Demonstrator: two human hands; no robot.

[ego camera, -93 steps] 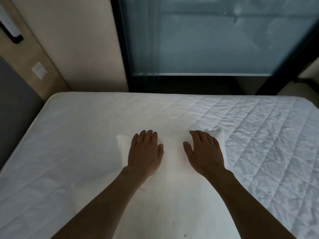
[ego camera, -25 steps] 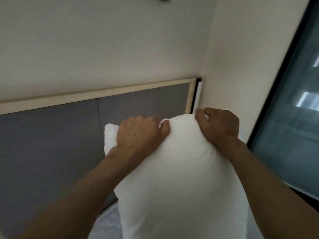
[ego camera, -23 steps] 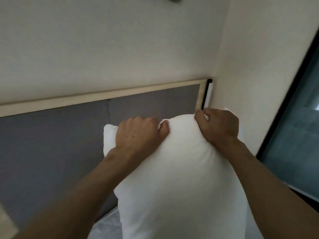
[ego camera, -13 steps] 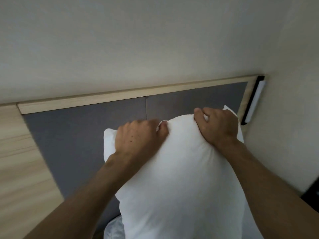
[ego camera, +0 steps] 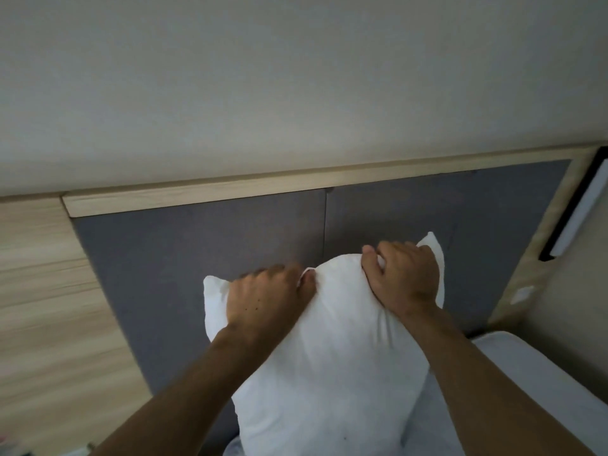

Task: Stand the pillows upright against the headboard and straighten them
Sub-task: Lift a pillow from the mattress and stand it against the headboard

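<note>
A white pillow [ego camera: 332,366] hangs upright in front of the grey padded headboard [ego camera: 184,255]. My left hand [ego camera: 266,299] grips its top edge near the left corner. My right hand [ego camera: 403,276] grips the top edge near the right corner. The pillow's lower end reaches down toward the white mattress [ego camera: 539,366], and its bottom edge is out of view. Whether the pillow touches the headboard cannot be told.
A pale wooden rail [ego camera: 230,189] caps the headboard, with a wood panel [ego camera: 49,307] on the left. A black-framed wall light [ego camera: 579,212] and a small white switch [ego camera: 521,294] sit at the right. A plain white wall is above.
I lifted the pillow off the mattress and turned toward the headboard. Over the last second the view swung left, and the pillow now sits lower against the grey panel.
</note>
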